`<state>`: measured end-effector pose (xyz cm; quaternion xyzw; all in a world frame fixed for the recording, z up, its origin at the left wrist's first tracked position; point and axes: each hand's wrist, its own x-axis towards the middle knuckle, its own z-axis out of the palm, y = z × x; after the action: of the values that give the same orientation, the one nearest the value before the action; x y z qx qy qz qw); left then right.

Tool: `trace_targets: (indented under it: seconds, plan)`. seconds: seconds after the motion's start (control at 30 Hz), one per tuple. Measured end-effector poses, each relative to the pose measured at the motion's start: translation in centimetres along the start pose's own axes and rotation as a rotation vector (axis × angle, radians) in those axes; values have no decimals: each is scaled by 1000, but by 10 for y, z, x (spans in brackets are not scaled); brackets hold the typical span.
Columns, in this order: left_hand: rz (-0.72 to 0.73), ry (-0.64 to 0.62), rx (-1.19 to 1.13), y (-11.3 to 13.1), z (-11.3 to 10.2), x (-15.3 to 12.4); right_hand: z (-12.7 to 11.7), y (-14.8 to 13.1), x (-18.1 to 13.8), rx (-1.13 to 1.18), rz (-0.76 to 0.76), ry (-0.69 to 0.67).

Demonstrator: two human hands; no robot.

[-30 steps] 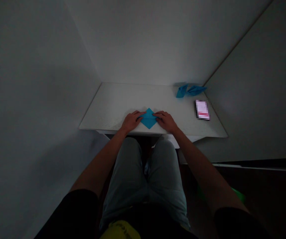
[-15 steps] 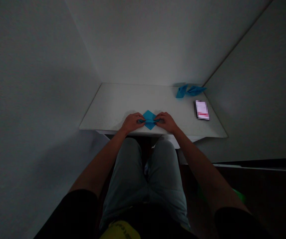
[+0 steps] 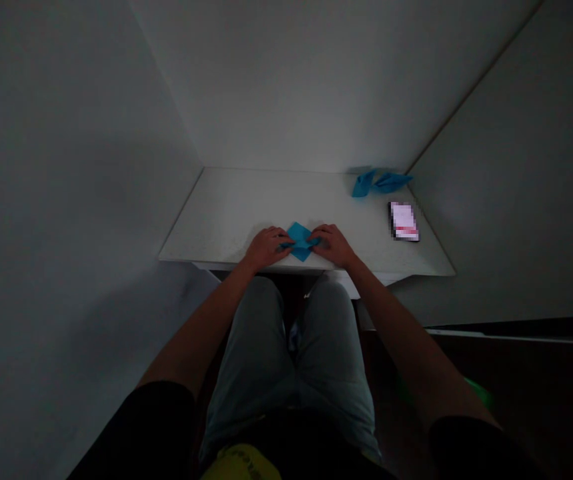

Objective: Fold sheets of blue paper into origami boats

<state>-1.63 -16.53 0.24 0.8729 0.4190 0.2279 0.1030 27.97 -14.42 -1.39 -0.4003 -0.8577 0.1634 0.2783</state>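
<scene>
A piece of blue folded paper (image 3: 300, 233) lies near the front edge of the white table, one corner pointing away from me and one towards me. My left hand (image 3: 268, 247) pinches its left side between thumb and fingers. On the opposite side my right hand (image 3: 332, 245) grips the right part the same way. A raised fold runs across the middle of the sheet between both hands. The fingers cover the paper's side corners.
Two blue folded paper pieces (image 3: 389, 182) rest at the table's back right, against the wall. In front of them lies a phone (image 3: 404, 221) with a lit, blurred screen. Walls close in the white table (image 3: 231, 200) at the left, back and right.
My left fingers have shifted slightly inward along the paper's fold. The right hand and the other things look nearly the same.
</scene>
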Motion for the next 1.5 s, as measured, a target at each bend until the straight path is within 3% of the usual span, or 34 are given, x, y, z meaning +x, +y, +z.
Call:
trace_targets:
  seconds: [0.17, 0.3, 0.47, 0.73, 0.87, 1.07, 1.13, 1.27, 1.4, 1.5]
  plan:
    - [-147, 40, -73, 1, 0, 1, 2, -1, 1, 92, 146, 76]
    - [-206, 88, -154, 1, 0, 0, 2, -3, 1, 114, 133, 82]
    - [-112, 45, -33, 2, 0, 1, 3, 0, 3, -43, 32, 42]
    - [45, -180, 84, 11, 3, 0, 4, 0, 5, -112, -21, -41]
    - [79, -233, 86, 19, 4, -9, 6, 2, 4, -25, 24, 41]
    - [86, -170, -92, 27, 2, -30, 9, 7, 2, 95, 159, 183]
    - [15, -124, -257, 27, 2, -28, 9, 8, 2, 126, 180, 170]
    - [-297, 27, -612, 26, 2, -3, 6, 9, 3, 193, 213, 142]
    - [-477, 14, -907, 23, 7, 25, 2, 9, 1, 327, 301, 189]
    - [-547, 9, -927, 21, 13, 33, 1, 8, 1, 485, 373, 244]
